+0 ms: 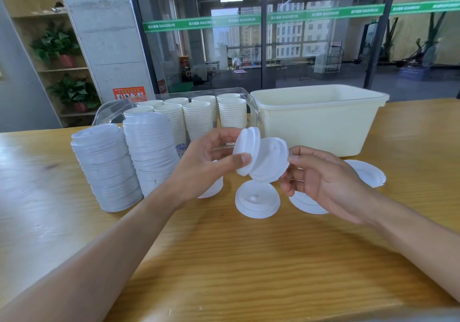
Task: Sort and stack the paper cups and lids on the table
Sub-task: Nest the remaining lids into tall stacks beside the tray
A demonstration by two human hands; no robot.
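Head view: the left hand [211, 157] pinches a small nested stack of lids [246, 151] between thumb and curled fingers, held above the table [224, 259] at centre frame. The right hand [321, 179] grips a single lid [270, 161] by its rim at the 3 o'clock edge, fingers curled behind it. The two items touch or nearly touch; the single lid lies at 4 o'clock from the left-hand stack. Both are tilted on edge, their flat faces turned toward each other, so each lid's axis runs roughly 9-to-3 o'clock. Judged from this, nesting requires the right hand to press its lid leftward along that axis. Loose lids remain on the table: one [257, 199] at 6 o'clock below the grip, one [306, 206] partly under the right hand, one [366, 172] at 3 o'clock. Two tall lid stacks [129, 165] stand at 9 o'clock. Stacked paper cups [196, 120] fill a clear bin [251, 105] at 11 o'clock; a cream tub [318, 120] sits at 1 o'clock.
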